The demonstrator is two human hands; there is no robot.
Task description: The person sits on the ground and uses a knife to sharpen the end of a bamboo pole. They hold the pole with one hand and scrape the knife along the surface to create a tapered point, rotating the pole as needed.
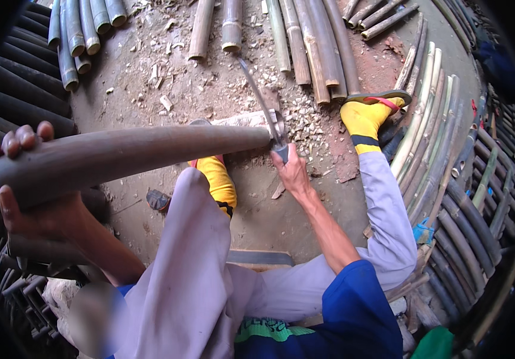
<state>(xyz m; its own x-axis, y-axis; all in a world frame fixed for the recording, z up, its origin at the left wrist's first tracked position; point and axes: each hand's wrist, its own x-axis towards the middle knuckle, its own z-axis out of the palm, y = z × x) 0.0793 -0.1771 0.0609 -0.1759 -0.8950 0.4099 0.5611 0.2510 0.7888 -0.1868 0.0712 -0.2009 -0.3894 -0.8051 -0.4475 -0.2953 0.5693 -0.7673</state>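
Note:
A thick brown bamboo pole (pixel 125 154) slants across the left half of the view, its narrower end near the middle. My left hand (pixel 33 215) is closed around its thick end, thumb on the near side and fingertips over the top. In my right hand (pixel 296 173) is the dark handle of a long, slightly curved knife (pixel 258 96). The blade points up and away, passing close beside the pole's far end; whether it touches cannot be made out. Behind that end lies a pale, chipped wood block (pixel 242 121), partly hidden by the pole.
Cut bamboo poles (pixel 314 48) lie beyond the knife, with more (pixel 428 119) along the right. Dark poles (pixel 24 78) are stacked at the left. Wood chips (pixel 311 134) litter the floor. My feet, in yellow socks (pixel 362 119), flank the work. A dark sandal-like object (pixel 158 200) lies nearby.

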